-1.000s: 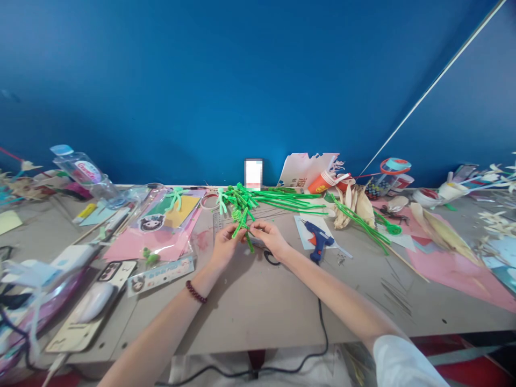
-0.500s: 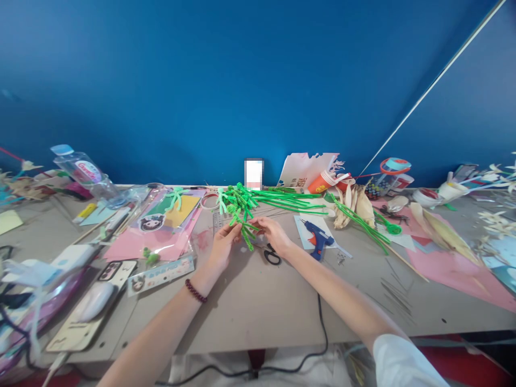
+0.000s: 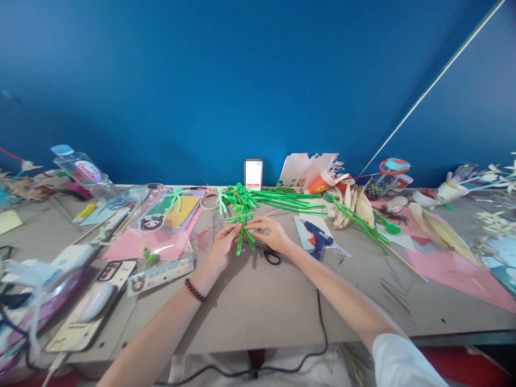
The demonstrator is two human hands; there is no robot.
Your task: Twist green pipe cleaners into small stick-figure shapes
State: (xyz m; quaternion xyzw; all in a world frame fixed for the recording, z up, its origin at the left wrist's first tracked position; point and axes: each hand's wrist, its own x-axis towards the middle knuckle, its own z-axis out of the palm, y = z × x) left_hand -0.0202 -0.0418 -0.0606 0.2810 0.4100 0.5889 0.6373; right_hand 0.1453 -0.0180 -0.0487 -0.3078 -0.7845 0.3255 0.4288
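Observation:
My left hand (image 3: 223, 243) and my right hand (image 3: 269, 234) meet over the middle of the grey table (image 3: 258, 301). Both pinch a small green pipe-cleaner figure (image 3: 242, 226), left fingers on its left side, right fingers on its right. The figure's lower ends hang down between my hands. Behind it lies a pile of green pipe cleaners (image 3: 278, 200). Black-handled scissors (image 3: 272, 255) rest on the table just under my right wrist. A bead bracelet (image 3: 195, 290) circles my left wrist.
A blue glue gun (image 3: 317, 237) lies right of my hands, its black cord (image 3: 322, 328) running off the front edge. Pink paper and a clear packet (image 3: 161, 226) sit to the left, with a phone (image 3: 108, 270), a white mouse (image 3: 93, 301) and a bottle (image 3: 84, 172). Dried husks (image 3: 350, 204) and pink sheets (image 3: 455, 269) fill the right.
The green figure has been turned between my fingers, its ends now hanging more straight down. My hands stay close together at the same spot.

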